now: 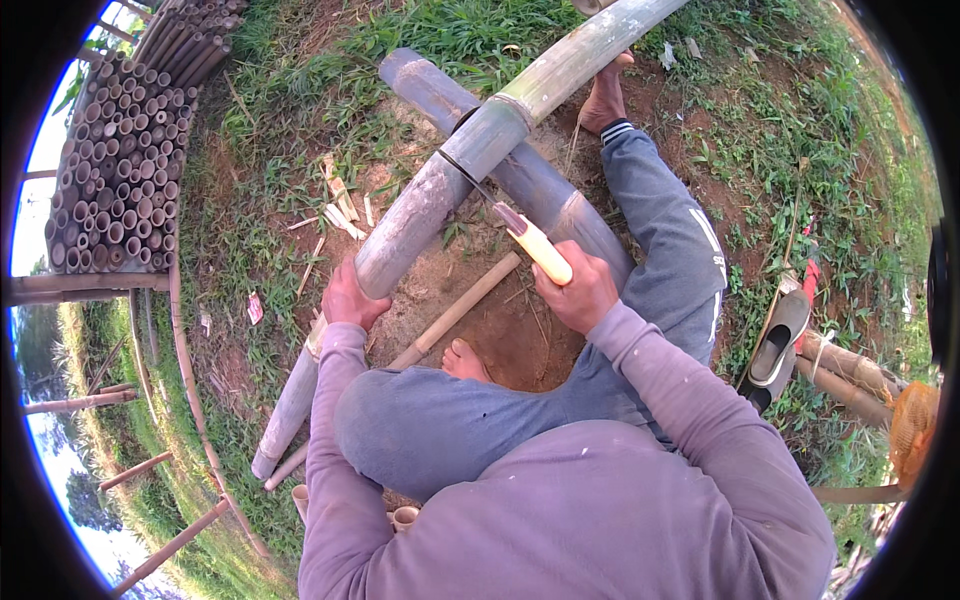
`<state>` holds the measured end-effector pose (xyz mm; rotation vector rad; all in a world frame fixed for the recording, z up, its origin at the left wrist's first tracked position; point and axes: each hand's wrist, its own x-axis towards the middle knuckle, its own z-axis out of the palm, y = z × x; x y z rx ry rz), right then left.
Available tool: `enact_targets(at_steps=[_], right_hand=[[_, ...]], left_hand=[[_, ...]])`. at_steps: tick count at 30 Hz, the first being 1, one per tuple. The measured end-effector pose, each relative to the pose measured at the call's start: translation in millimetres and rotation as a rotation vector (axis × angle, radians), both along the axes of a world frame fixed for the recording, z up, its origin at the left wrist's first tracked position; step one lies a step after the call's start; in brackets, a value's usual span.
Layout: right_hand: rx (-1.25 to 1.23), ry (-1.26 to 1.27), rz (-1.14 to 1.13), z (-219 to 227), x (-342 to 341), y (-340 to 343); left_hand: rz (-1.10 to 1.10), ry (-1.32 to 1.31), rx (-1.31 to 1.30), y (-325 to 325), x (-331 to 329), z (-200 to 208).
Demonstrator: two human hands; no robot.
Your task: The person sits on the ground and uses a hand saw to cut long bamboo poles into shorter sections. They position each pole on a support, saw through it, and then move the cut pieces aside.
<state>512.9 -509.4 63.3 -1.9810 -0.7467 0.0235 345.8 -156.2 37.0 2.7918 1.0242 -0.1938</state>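
Observation:
A long, thick bamboo pole [425,205] lies slantwise in front of me, from lower left to upper right. It rests across a second, darker bamboo piece [545,190]. My left hand [350,302] is wrapped over the pole's near part, fingers curled round it. In my right hand [582,292] is a handsaw, held by its pale yellow handle [541,252]. The saw's thin blade sits in a dark cut across the pole, just short of the crossing. How deep the cut goes is hard to tell.
Stacked bamboo tubes [120,165] fill a rack at the far left. A thin stick [460,305] lies between my legs, near pale bamboo splinters [343,205]. To the right are a dark shoe [782,340], an orange net bag [912,430] and more poles [850,375].

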Motion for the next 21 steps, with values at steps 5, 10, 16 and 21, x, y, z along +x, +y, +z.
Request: enact_targets(at_steps=[5,10,16,21], right_hand=[[-0.077,0.115,-0.024,-22,25,24],[-0.408,0.093,0.275,-30,-23,-56],[-0.034,0.383,0.228,-17,0,24],[0.178,0.922,0.236,-32,23,64]], left_hand=[[-0.048,-0.03,-0.012,2,-14,-3],[-0.019,-0.07,-0.039,0,-24,-3],[-0.157,-0.25,-0.092,-34,-69,40],[-0.12,-0.285,-0.281,-66,-114,35]])
